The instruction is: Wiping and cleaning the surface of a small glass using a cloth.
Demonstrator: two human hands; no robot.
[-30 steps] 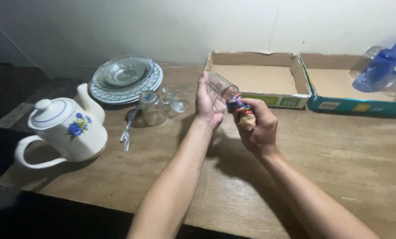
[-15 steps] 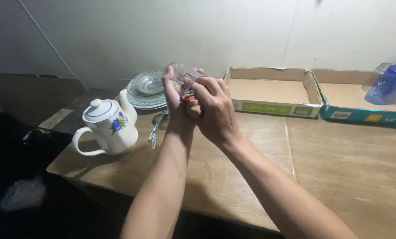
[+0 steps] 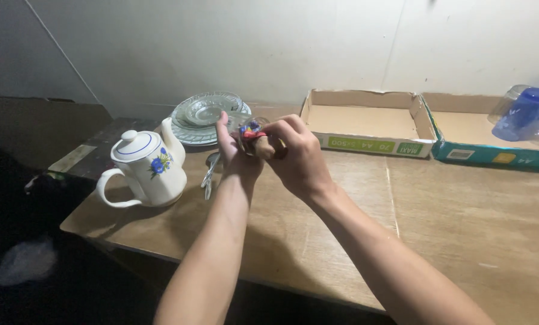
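Holding a clear drinking glass (image 3: pixel 249 127) in your left hand (image 3: pixel 234 153), you keep it raised above the table, tipped on its side, with your fingers curled closed around its far wall and your thumb up along the near side. Your right hand (image 3: pixel 299 157) is closed tight around a small multicoloured scrubber (image 3: pixel 258 139) with a tan base, pressing it at the mouth of the glass; how far inside it goes cannot be told.

Below your hands lies a worn brown wooden table (image 3: pixel 450 222), its grain and scuffs showing. To your left on it stands a white teapot (image 3: pixel 143 171) with a lid, a blue rim line and a blue flower on its side. Just beside the teapot, near your left wrist, lie metal spoons (image 3: pixel 210 174). Behind them sits a stack of glass plates (image 3: pixel 201 117), close to the wall.

To your right, against the wall, rest two shallow open cardboard trays: a plain brown one with a green strip (image 3: pixel 365 123), and a teal-edged one (image 3: pixel 492 141) that holds blue and clear plastic bottles (image 3: pixel 525 111) at its far end.

The wall (image 3: pixel 269 42) behind is pale and bare. The room is dim, and the space left of the table falls into darkness.
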